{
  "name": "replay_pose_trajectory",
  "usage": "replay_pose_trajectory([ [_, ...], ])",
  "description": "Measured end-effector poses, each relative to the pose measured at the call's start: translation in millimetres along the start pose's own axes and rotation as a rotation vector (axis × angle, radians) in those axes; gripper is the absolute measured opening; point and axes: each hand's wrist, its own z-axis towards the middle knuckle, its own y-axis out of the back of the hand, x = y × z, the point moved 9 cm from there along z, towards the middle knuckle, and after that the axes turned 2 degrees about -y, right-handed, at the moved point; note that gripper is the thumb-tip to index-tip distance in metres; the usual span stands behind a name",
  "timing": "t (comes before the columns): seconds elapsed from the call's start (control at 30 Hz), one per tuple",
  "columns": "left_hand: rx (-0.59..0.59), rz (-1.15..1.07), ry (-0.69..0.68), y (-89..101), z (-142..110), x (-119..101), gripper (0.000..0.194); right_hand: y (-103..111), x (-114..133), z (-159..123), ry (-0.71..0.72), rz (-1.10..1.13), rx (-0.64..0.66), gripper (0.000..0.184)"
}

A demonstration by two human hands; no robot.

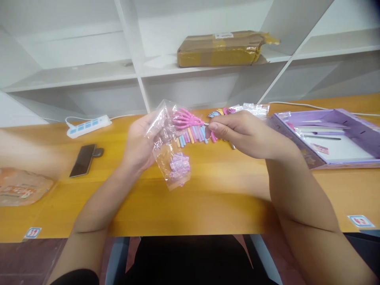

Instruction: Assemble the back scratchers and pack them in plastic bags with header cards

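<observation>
My left hand (140,138) is closed round the side of a clear plastic bag (162,152), with small purple printed cards (179,165) near its lower end. My right hand (247,132) pinches the short metal stem of a pink back scratcher (188,118) shaped like a little hand. Its spread claws point left and lie at the bag's upper part; whether they are inside it I cannot tell. Behind, a row of pastel handles (192,134) lies on the table. More claw-shaped heads (221,113) in blue, yellow and pink show above my right hand, which partly covers them.
A purple box tray (322,161) with papers and a dark stick stands at right. At left are a white power strip (89,126), a phone (83,160) and an orange package (25,187). A taped carton (219,49) sits on the shelf. More clear bags (252,109) lie behind.
</observation>
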Motion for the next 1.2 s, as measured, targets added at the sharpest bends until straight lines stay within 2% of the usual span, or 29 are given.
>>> replay_pose_trajectory([
  [0.3,0.164,0.038,-0.004,-18.6,-5,2,0.033,-9,-4,1,-0.034,0.001,0.029,0.063],
  [0.43,0.236,0.017,0.016,-24.8,-5,9,0.032,-14,-8,0,-0.106,-0.005,0.039,0.056],
  [0.6,0.221,0.028,0.061,-22.0,-5,26,0.033,-24,-16,-3,-0.184,0.032,0.048,0.08],
  [0.8,0.259,-0.029,0.101,-32.3,-10,39,0.036,-36,-15,-1,-0.203,0.061,0.028,0.085],
  [1.0,0.303,-0.059,0.135,-30.8,-8,50,0.041,-49,-14,2,-0.228,0.142,0.065,0.087],
  [1.2,0.183,-0.072,0.138,-16.1,0,48,0.047,-57,-16,6,-0.206,0.129,0.085,0.09],
])
